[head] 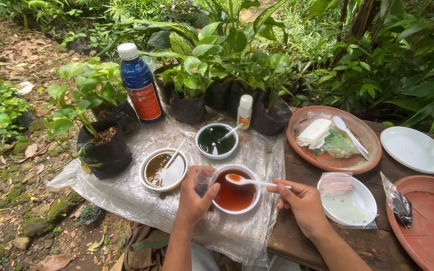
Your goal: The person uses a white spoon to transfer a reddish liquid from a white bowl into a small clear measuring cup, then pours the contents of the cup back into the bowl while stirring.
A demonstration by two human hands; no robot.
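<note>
- The person's left hand [193, 199] is wrapped around a small clear plastic cup [203, 181], fingers closed on it, holding it right against the rim of a white bowl of reddish-brown liquid [234, 193].
- The right hand [303, 203] pinches the handle of a white plastic spoon [249, 180], thumb and fingers clamped on the handle's end.
- The spoon's bowl sits level over the red liquid, next to the cup's mouth, carrying a little of that liquid.
- The red bowl stands on a sheet of clear plastic [141, 200] spread over the near end of a wooden table [297, 231].
- To its left, another white bowl holds brown liquid [163, 169] with a spoon lying in it; behind it, a bowl of dark green liquid [217, 141] also has a spoon.
- A tall blue bottle with a white cap and orange label [140, 83] stands at the back of the sheet, and a small white bottle [244, 111] stands near the green bowl.
- Potted plants in black bags [104, 150] crowd the left and back edges of the sheet.
- To the right, a terracotta dish [362, 131] holds plastic packets and a white spoon; beside it lies an empty white plate [413, 148].
- Near the right hand, a white bowl wrapped in a clear bag [348, 203] rests on the wood, and a larger terracotta saucer [428, 226] sits at the far right with a small dark packet on its edge.
</note>
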